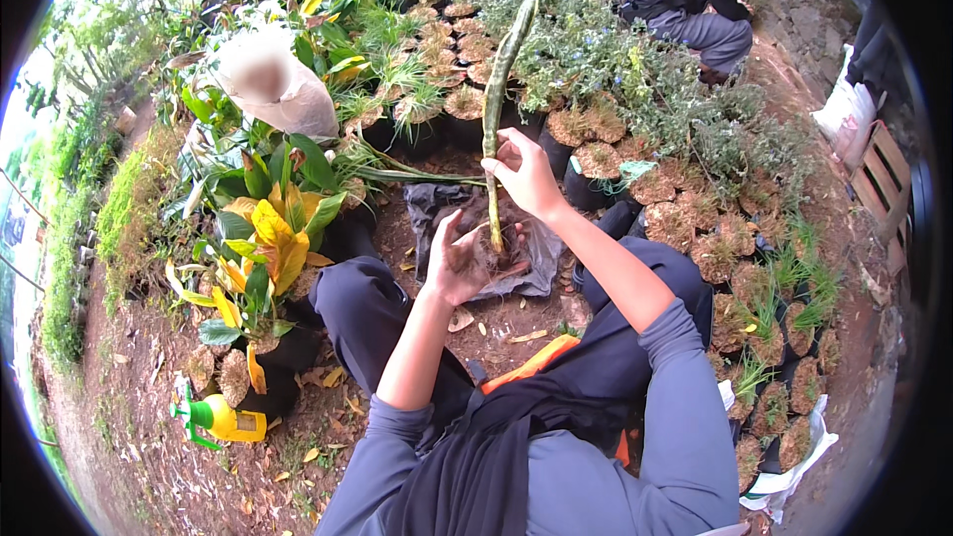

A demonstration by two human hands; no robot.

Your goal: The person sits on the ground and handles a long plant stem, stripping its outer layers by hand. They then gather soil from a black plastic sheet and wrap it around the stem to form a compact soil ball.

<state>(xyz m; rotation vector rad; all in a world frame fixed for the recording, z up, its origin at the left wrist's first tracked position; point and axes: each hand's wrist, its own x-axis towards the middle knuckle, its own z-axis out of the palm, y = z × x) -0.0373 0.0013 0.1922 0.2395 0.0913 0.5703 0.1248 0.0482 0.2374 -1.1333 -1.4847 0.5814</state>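
Observation:
A long, mottled green snake plant leaf [500, 82] stands nearly upright in front of me. My right hand [525, 171] pinches its lower part between thumb and fingers. At its pale base, my left hand [465, 257] is cupped with the palm up, soil on the skin, and fine roots lie at the palm. Whether the left fingers close on the base cannot be told. Beneath the hands a crumpled black plastic sheet [541, 279] lies on the soil, with dark earth partly hidden by the hands. Other long green leaves [417, 174] reach in from the left.
Potted plants with yellow and green leaves [279, 238] stand at left, near a yellow spray bottle [234, 418]. Black planting bags topped with brown fibre [659, 186] crowd the back and right. Another person [692, 7] crouches at the upper right. A wooden crate [882, 179] lies at far right.

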